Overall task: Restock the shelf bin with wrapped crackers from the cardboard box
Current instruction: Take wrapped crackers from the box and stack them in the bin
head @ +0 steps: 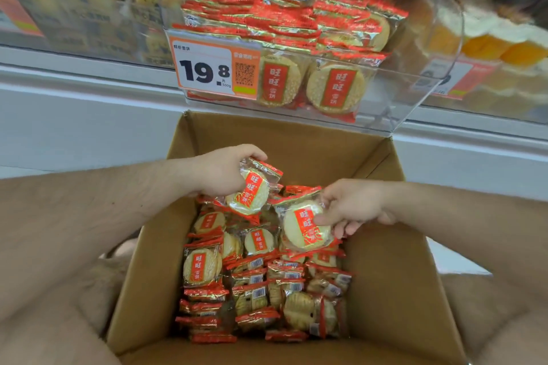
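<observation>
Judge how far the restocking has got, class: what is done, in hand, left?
Done: the shelf bin already holds many packets. In hand: the left hand and right hand each grip a cracker packet above the cardboard box. Left: many packets remain in the box.

Price tag on clear bin — "19.8", "500g".

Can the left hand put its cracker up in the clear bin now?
Probably yes. The left hand grips a wrapped cracker just below the clear shelf bin, whose top is open, with nothing between.
</observation>
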A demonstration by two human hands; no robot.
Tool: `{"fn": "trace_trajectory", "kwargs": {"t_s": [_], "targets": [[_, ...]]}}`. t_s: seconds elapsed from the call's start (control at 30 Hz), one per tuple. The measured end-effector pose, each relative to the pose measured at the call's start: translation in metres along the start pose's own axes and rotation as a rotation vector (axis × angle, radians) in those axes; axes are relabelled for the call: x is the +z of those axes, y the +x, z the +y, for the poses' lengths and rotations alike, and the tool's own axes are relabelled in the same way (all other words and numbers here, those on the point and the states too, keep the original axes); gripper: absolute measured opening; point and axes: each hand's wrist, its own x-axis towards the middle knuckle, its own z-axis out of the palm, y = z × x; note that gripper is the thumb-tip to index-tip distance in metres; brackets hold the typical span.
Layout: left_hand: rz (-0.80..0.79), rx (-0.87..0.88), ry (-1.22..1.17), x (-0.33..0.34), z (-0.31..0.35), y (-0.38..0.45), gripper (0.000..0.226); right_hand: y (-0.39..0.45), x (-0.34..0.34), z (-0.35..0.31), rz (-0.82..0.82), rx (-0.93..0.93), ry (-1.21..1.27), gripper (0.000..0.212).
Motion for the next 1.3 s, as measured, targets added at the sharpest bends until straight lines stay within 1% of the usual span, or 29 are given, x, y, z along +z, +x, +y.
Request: {"fn": "trace_trajectory", "kwargs": {"t_s": [0.07,0.17,0.3,0.37,0.43,0.53,0.57,0.6,0.63,0.7,0.73,0.77,0.8,0.83,0.87,0.9,0.93,0.97,1.07,1.1,1.2,1.27,1.3], "targets": [[0.019,0.014,-0.092,-0.001,0.006,-0.004,0.064,-0.030,-0.017,-0.015,0.013,-0.104,0.129,0.010],[0.030,0.101,-0.188,-0.004,0.026,-0.004,0.067,-0.054,-0.022,-0.029,0.104,-0.226,0.335,0.013],[0.034,0.197,-0.367,-0.011,0.061,-0.017,0.072,-0.058,-0.014,-0.036,0.258,-0.275,0.426,0.033],[0.025,0.232,-0.420,-0.016,0.074,-0.025,0.075,-0.061,-0.014,-0.037,0.323,-0.282,0.455,0.034],[0.009,0.265,-0.442,-0.018,0.082,-0.034,0.077,-0.067,-0.016,-0.040,0.393,-0.308,0.476,0.028],[0.071,0.310,-0.324,-0.014,0.092,-0.041,0.080,-0.073,-0.016,-0.042,0.486,-0.333,0.463,0.031],[0.108,0.322,-0.280,-0.012,0.094,-0.042,0.081,-0.075,-0.015,-0.044,0.522,-0.316,0.436,0.035],[0.138,0.345,-0.239,-0.011,0.097,-0.043,0.084,-0.079,-0.015,-0.045,0.580,-0.284,0.355,0.041],[0.159,0.374,-0.194,-0.011,0.099,-0.044,0.087,-0.085,-0.016,-0.047,0.672,-0.239,0.201,0.047],[0.187,0.448,-0.060,-0.011,0.103,-0.045,0.096,-0.100,-0.019,-0.052,0.918,-0.185,-0.197,0.053],[0.195,0.480,0.023,-0.011,0.105,-0.045,0.099,-0.109,-0.020,-0.055,1.020,-0.212,-0.326,0.053],[0.199,0.507,0.115,-0.011,0.107,-0.047,0.101,-0.118,-0.022,-0.057,1.076,-0.293,-0.370,0.051],[0.204,0.535,0.194,-0.010,0.110,-0.048,0.104,-0.124,-0.023,-0.059,1.072,-0.399,-0.365,0.049],[0.209,0.566,0.238,-0.010,0.113,-0.049,0.106,-0.127,-0.024,-0.060,1.017,-0.475,-0.372,0.049],[0.218,0.588,0.241,-0.010,0.116,-0.049,0.109,-0.129,-0.025,-0.061,0.928,-0.500,-0.408,0.060],[0.226,0.602,0.224,-0.010,0.119,-0.050,0.111,-0.128,-0.026,-0.060,0.845,-0.496,-0.445,0.079],[0.234,0.610,0.203,-0.010,0.123,-0.051,0.113,-0.125,-0.026,-0.058,0.790,-0.480,-0.452,0.090],[0.246,0.626,0.189,-0.010,0.125,-0.052,0.114,-0.124,-0.026,-0.058,0.770,-0.471,-0.438,0.089],[0.311,0.657,0.166,-0.009,0.131,-0.050,0.109,-0.128,-0.034,-0.058,0.789,-0.482,-0.313,0.052],[0.348,0.665,0.168,-0.010,0.131,-0.048,0.105,-0.133,-0.039,-0.060,0.787,-0.468,-0.276,0.045],[0.464,0.693,0.164,-0.015,0.132,-0.044,0.086,-0.155,-0.058,-0.064,0.825,-0.407,-0.148,0.035],[0.560,0.726,0.196,-0.022,0.132,-0.042,0.076,-0.174,-0.072,-0.065,0.910,-0.396,-0.036,0.029],[0.637,0.745,0.259,-0.026,0.132,-0.040,0.072,-0.186,-0.078,-0.068,0.964,-0.384,-0.010,0.027]]}}
